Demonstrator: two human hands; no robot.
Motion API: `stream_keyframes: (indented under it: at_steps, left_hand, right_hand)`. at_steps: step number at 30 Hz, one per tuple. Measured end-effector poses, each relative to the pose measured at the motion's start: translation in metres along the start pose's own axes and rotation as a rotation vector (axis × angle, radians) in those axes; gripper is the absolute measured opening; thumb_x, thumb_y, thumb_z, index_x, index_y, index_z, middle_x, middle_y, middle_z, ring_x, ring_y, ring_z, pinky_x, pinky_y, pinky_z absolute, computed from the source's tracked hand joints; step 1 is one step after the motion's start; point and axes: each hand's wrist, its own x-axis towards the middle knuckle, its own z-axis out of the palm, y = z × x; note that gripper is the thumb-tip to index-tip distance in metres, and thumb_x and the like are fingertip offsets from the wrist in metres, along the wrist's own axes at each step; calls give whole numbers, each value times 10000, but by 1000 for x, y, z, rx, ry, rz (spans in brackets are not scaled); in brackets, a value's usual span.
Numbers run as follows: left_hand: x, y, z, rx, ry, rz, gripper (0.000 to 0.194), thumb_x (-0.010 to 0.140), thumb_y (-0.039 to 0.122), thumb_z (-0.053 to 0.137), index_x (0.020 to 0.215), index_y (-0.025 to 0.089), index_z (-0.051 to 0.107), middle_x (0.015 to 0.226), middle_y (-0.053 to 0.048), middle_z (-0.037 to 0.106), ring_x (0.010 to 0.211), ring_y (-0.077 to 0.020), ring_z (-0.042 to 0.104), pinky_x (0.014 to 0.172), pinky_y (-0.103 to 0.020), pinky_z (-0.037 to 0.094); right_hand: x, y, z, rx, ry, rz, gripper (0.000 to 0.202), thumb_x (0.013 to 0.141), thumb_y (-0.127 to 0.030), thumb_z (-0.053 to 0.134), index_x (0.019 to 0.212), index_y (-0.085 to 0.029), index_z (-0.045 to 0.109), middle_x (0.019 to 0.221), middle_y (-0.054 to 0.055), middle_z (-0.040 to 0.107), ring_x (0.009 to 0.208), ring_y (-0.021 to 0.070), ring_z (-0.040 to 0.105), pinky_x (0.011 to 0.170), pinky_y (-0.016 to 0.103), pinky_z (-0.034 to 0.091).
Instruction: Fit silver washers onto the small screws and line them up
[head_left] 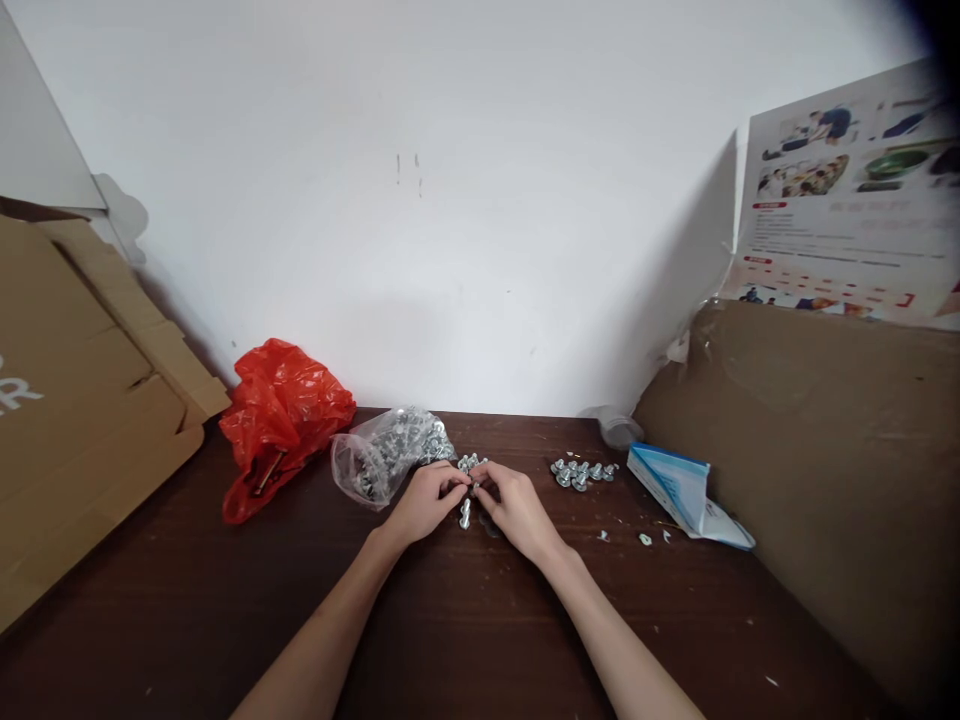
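Handwork was observed in the head view, the only one available: the left hand (427,502) and the right hand (517,505) came nearly fingertip to fingertip over a dark table (420,640), at the near edge of a cluster of small metal fasteners (469,462). Thumb and forefinger of each hand were drawn close together; whether either pinched a piece could not be determined. One loose metal piece (465,514) lay between the hands, on the wearer's side. The step in hand was judged to be fine two-handed handling of these fasteners; the next move appeared to call for a steady fingertip pinch, without disturbing the cluster. As to containers, a clear plastic bag (349,465) beside the left hand held many similar metal pieces. A crumpled red bag (281,400) lay farther left, its contents not identifiable. A second group of fasteners (580,475) rested on the table, right of the right hand, outside any container.
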Motion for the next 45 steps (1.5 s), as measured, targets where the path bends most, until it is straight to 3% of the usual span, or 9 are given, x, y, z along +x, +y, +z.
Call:
stream_keyframes:
  at_steps: [6,11,17,22,30,38,45]
  left_hand:
    - [1,-3,-1,18,9,-12,190,798,143,513,837,153,699,719,-7,561,617,-102,466,598,-215,371]
    - [1,-1,-2,45,16,-38,212,808,163,507,878,156,707,712,-6,537,610,-106,459,601,-222,372]
    - [0,3,-3,46,-74,-21,278,838,174,465,1005,184,688,826,-29,572,665,-119,480,647,-232,399]
    - [-1,4,-2,73,-115,8,268,823,139,463,954,201,687,839,-29,562,746,-143,504,683,-237,408]
    - [0,2,-1,81,-103,-6,201,831,149,482,863,178,679,862,-29,579,742,-138,510,690,-238,407]
    - [-1,3,0,84,-88,-19,231,828,152,505,958,199,691,842,-23,564,719,-136,497,679,-243,397]
    - [1,2,1,47,-64,-12,141,813,186,536,831,174,675,797,-13,544,685,-125,478,641,-232,378]
  right_hand:
    - [3,-3,2,94,-19,18,209,804,-92,512,969,-179,605,894,50,675,824,175,636,785,302,483]
    - [3,-1,-22,126,-17,29,192,807,-116,495,922,-182,635,934,37,685,846,162,639,798,287,480]
    - [-5,14,-49,-14,-129,100,161,800,-177,537,836,-198,693,875,30,693,791,183,629,725,304,468]
    - [-9,19,-44,-7,-259,140,109,751,-198,626,814,-200,715,833,32,658,706,163,610,670,280,468]
    - [-10,17,-45,-22,-301,158,107,753,-149,580,737,-183,681,757,11,632,662,145,588,622,252,437]
    - [-7,8,-33,-112,-173,70,118,817,-218,578,882,-200,676,839,27,599,701,152,575,661,261,433]
    - [-4,10,-15,-165,-171,78,104,812,-180,596,883,-192,671,883,34,568,771,161,583,721,255,431]
